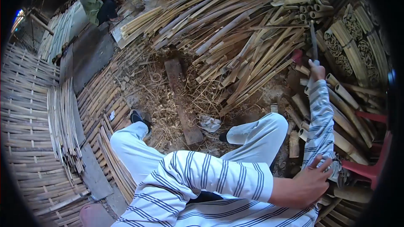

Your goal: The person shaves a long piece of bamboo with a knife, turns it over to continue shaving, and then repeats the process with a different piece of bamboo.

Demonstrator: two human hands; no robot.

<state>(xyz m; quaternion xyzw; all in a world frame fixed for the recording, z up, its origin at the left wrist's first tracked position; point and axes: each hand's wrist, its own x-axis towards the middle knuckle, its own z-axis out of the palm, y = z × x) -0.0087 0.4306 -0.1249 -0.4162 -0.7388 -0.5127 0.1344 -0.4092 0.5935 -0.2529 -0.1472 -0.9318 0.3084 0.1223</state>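
Observation:
My right hand point(317, 72) is stretched out to the right, closed round the lower end of a long, narrow grey knife point(313, 40). Its blade points away from me, beside the bamboo pile. Across my body reaches my left hand point(304, 187), resting against the striped right sleeve point(319, 120) near the elbow with its fingers bent and apart. Between my legs a wooden plank point(179, 96) lies among curly bamboo shavings point(158, 101). Split bamboo strips point(235, 29) spread in a large heap ahead.
Bamboo tubes point(347, 138) and a red plastic chair point(374, 164) stand close on my right. Bundled bamboo point(353, 46) is stacked behind them. A woven bamboo panel point(29, 117) rises at left. Another person point(94, 4) sits far left, handling bamboo. A crumpled white bag point(209, 123) lies near my foot.

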